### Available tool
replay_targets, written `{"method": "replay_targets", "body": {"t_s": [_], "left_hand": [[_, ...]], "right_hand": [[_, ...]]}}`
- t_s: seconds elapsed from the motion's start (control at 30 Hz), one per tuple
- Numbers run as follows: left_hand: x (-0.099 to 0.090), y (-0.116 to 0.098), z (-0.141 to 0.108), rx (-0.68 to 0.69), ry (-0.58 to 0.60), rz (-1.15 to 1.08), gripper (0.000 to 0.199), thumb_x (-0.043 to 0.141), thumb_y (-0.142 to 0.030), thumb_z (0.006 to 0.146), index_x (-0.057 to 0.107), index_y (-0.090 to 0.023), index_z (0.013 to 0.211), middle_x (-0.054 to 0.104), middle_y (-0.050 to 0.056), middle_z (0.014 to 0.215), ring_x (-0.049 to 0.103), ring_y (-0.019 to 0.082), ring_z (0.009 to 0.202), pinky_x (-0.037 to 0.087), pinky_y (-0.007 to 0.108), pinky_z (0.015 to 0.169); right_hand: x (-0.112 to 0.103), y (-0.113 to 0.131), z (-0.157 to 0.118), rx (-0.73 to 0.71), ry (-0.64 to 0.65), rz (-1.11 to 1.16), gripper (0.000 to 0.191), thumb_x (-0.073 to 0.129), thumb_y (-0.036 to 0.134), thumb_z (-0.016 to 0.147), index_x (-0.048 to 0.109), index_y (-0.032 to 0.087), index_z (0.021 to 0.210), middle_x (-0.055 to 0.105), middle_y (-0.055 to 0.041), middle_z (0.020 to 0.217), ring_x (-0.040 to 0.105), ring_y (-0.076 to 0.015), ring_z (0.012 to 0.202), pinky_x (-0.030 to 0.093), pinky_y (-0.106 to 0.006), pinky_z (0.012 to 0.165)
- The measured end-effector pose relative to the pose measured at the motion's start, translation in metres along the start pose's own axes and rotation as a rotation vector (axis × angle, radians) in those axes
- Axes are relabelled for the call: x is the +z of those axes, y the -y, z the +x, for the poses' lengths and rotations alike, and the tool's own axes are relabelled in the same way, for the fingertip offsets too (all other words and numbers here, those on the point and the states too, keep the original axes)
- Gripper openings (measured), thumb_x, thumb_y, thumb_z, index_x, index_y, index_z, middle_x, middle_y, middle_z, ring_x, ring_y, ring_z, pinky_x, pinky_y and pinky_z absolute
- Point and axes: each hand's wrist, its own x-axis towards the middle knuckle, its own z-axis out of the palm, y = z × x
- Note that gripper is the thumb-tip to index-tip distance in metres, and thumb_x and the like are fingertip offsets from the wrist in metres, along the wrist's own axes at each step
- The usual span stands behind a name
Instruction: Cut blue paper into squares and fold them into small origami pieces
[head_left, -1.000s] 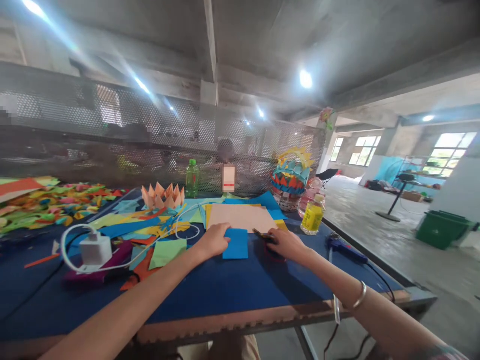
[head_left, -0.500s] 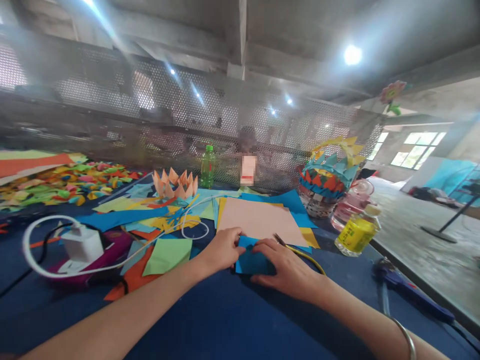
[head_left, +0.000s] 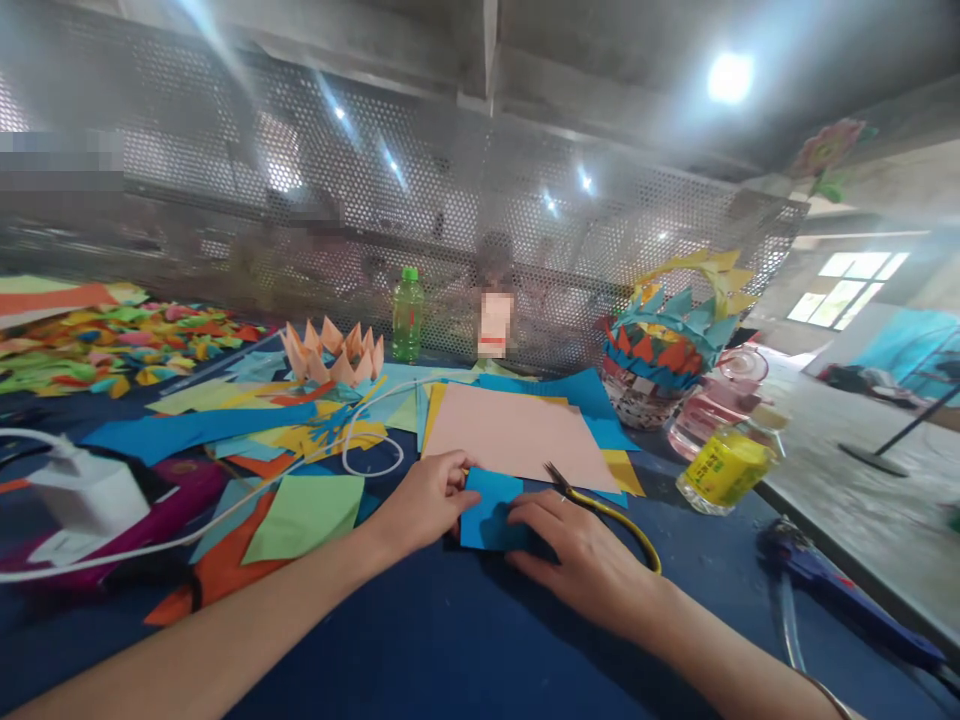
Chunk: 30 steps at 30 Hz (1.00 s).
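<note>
Table [head_left: 420,650]: dark blue, it spread beneath the pink sheet [head_left: 517,430], my landmark.
Pink sheet: I saw it lying over yellow and blue paper.
Basket [head_left: 652,365]: stood beyond the sheet's far right corner, trimmed with paper points.
Right hand [head_left: 581,550]: on the sheet's near side, apart from the left, fingers spread, tips on the blue square's right part.
Left hand [head_left: 427,505]: by the sheet's near left corner, thumb at the square's left edge; I couldn't tell whether it pinched the paper.
Blue square [head_left: 491,510]: between both hands, at the sheet's near edge.
Scissors [head_left: 611,507]: yellow-handled, tips over the sheet's near edge.
</note>
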Motion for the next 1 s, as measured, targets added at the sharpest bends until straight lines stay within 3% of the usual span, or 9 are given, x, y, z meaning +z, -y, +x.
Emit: {"method": "replay_targets", "body": {"t_s": [0.23, 0.47, 0.57, 0.77, 0.87, 1.0], "left_hand": [[-0.003, 0.001, 0.005, 0.018, -0.025, 0.014, 0.035, 0.056, -0.028, 0.073, 0.057, -0.015, 0.106, 0.067, 0.001, 0.073, 0.065, 0.019, 0.063, 0.048, 0.027, 0.061], [-0.005, 0.000, 0.011, 0.052, -0.080, 0.079, 0.032, 0.057, -0.027, 0.073, 0.058, -0.014, 0.102, 0.069, 0.005, 0.077, 0.068, 0.022, 0.073, 0.050, 0.030, 0.067], [-0.005, 0.000, 0.014, 0.107, -0.121, 0.107, 0.032, 0.057, -0.027, 0.074, 0.060, -0.013, 0.103, 0.072, 0.008, 0.085, 0.068, 0.024, 0.086, 0.050, 0.031, 0.076], [-0.006, 0.001, 0.014, 0.179, -0.132, 0.114, 0.045, 0.050, -0.030, 0.083, 0.055, -0.009, 0.124, 0.070, 0.015, 0.107, 0.064, 0.025, 0.105, 0.048, 0.032, 0.088], [-0.007, 0.001, 0.013, 0.157, -0.130, 0.130, 0.043, 0.050, -0.030, 0.084, 0.055, -0.010, 0.122, 0.071, 0.014, 0.102, 0.067, 0.025, 0.097, 0.049, 0.033, 0.084], [-0.008, -0.005, 0.010, 0.002, -0.128, 0.029, 0.042, 0.049, -0.036, 0.087, 0.050, -0.012, 0.121, 0.069, 0.009, 0.088, 0.066, 0.021, 0.063, 0.053, 0.034, 0.063]], "right_hand": [[0.004, -0.009, 0.003, -0.037, -0.029, -0.055, 0.020, 0.068, 0.018, 0.083, 0.058, 0.016, 0.101, 0.067, -0.0085, 0.103, 0.063, -0.0233, 0.094, 0.053, -0.036, 0.081], [0.011, -0.016, 0.006, -0.079, -0.071, -0.086, 0.006, 0.054, 0.014, 0.091, 0.060, 0.016, 0.091, 0.069, -0.0087, 0.094, 0.065, -0.0221, 0.087, 0.053, -0.033, 0.077], [0.012, -0.018, 0.008, -0.039, -0.093, -0.080, 0.014, 0.048, 0.013, 0.094, 0.061, 0.016, 0.090, 0.069, -0.0079, 0.086, 0.065, -0.0205, 0.079, 0.052, -0.032, 0.072], [0.016, -0.021, 0.012, 0.085, -0.147, -0.029, 0.014, 0.050, 0.009, 0.088, 0.063, 0.016, 0.088, 0.068, -0.0059, 0.079, 0.065, -0.0183, 0.072, 0.049, -0.029, 0.070], [0.018, -0.023, 0.012, 0.155, -0.167, 0.057, 0.013, 0.052, 0.010, 0.086, 0.063, 0.017, 0.087, 0.067, -0.0037, 0.077, 0.063, -0.0165, 0.069, 0.048, -0.027, 0.068], [0.017, -0.026, 0.011, 0.293, -0.205, 0.235, 0.012, 0.052, 0.019, 0.088, 0.063, 0.020, 0.085, 0.066, -0.0008, 0.075, 0.061, -0.0148, 0.068, 0.047, -0.026, 0.068]]}}
